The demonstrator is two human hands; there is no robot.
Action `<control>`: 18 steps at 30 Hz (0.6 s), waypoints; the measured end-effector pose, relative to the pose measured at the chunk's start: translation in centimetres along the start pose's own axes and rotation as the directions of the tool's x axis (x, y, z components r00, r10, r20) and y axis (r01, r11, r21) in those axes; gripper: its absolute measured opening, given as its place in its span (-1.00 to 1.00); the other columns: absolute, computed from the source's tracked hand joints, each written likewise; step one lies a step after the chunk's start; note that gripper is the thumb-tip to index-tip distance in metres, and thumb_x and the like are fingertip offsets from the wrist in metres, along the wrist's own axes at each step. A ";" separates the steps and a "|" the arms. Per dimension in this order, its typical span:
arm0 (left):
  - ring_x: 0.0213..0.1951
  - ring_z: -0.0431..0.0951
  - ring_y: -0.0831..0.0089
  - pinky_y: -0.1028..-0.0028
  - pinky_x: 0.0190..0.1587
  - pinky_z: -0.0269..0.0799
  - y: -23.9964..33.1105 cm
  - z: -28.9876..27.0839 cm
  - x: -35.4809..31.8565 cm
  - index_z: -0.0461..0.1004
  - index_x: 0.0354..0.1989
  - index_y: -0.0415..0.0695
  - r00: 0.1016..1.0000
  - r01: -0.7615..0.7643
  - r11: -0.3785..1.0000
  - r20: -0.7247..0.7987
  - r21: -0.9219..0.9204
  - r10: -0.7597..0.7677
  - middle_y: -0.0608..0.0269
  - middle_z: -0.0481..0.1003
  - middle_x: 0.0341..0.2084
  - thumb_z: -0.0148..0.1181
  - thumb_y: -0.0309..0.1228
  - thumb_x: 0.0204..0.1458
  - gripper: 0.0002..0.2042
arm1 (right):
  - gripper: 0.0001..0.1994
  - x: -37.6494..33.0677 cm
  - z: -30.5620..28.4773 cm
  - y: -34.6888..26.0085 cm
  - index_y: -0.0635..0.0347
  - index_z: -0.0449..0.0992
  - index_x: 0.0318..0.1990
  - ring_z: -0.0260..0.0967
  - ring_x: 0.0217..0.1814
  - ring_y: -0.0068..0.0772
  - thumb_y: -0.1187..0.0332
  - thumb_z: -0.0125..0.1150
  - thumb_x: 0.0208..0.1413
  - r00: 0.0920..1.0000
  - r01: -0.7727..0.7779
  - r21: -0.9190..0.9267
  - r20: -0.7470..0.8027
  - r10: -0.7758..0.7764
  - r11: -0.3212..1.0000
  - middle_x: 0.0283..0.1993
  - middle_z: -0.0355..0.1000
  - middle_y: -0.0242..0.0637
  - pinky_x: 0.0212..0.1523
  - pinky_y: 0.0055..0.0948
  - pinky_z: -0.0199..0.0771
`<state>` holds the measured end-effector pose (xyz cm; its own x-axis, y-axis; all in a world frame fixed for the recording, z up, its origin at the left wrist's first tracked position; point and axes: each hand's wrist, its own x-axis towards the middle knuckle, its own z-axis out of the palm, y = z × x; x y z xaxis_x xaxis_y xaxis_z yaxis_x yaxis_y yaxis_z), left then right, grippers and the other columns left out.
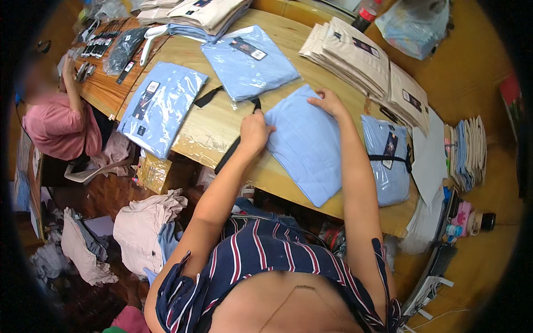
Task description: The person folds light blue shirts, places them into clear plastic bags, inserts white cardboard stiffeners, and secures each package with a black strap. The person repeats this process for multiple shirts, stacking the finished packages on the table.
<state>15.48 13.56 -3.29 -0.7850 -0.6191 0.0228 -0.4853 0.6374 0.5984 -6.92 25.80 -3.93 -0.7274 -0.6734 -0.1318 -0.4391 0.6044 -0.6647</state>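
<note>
Holding blue garment point(305, 147); dark tag point(247, 48) on bagged shirt point(260, 73).

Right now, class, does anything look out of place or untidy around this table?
Yes: the pale pink garments at lower left lie crumpled in a loose heap beside the table, which looks odd against the neatly folded beige stack on top. No spill shows.

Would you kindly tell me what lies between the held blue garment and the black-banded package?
In the head view, the right forearm crosses the stretch between the blue garment and the banded package.
</note>
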 end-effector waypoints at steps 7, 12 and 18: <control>-0.37 0.40 0.02 0.25 -0.33 0.29 -1.0 -0.7 -0.1 0.29 -0.44 -0.31 0.995 -0.094 0.988 0.004 -0.119 0.095 -0.11 0.40 -0.50 0.25 -0.36 -0.38 -0.65 | -0.48 1.8 -0.3 -3.3 0.35 0.38 -0.21 0.30 -0.20 -0.34 0.34 0.35 -0.45 0.918 -0.244 0.095 0.344 0.199 0.965 -0.22 0.36 -0.12 -0.21 -0.45 0.30; -0.30 0.38 0.01 0.26 -0.30 0.28 0.2 -1.2 0.9 0.26 -0.32 -0.26 0.992 -0.057 0.985 0.105 -0.165 0.075 -0.12 0.40 -0.42 0.22 -0.39 -0.34 -0.62 | -0.49 1.0 -1.3 0.2 0.26 0.34 -0.16 0.30 -0.21 -0.43 0.43 0.34 -0.41 0.975 -0.173 0.160 0.167 0.146 0.972 -0.20 0.35 -0.23 -0.21 -0.42 0.32; -0.28 0.45 0.21 0.43 -0.25 0.32 -2.5 -0.1 3.6 0.40 -0.25 -0.27 0.923 0.088 0.898 0.374 -0.432 0.090 -0.05 0.43 -0.36 0.30 -0.43 -0.46 -0.54 | -0.47 -1.0 -2.8 2.7 0.24 0.32 -0.12 0.28 -0.21 -0.49 0.45 0.34 -0.39 0.817 -0.345 0.312 0.563 0.120 0.885 -0.20 0.35 -0.34 -0.15 -0.49 0.28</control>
<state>13.90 9.69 -4.66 -0.9121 -0.3427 -0.2250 -0.3384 0.3197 0.8850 -8.90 29.31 -3.53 -0.3502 -0.7176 -0.6019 0.0269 0.6347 -0.7723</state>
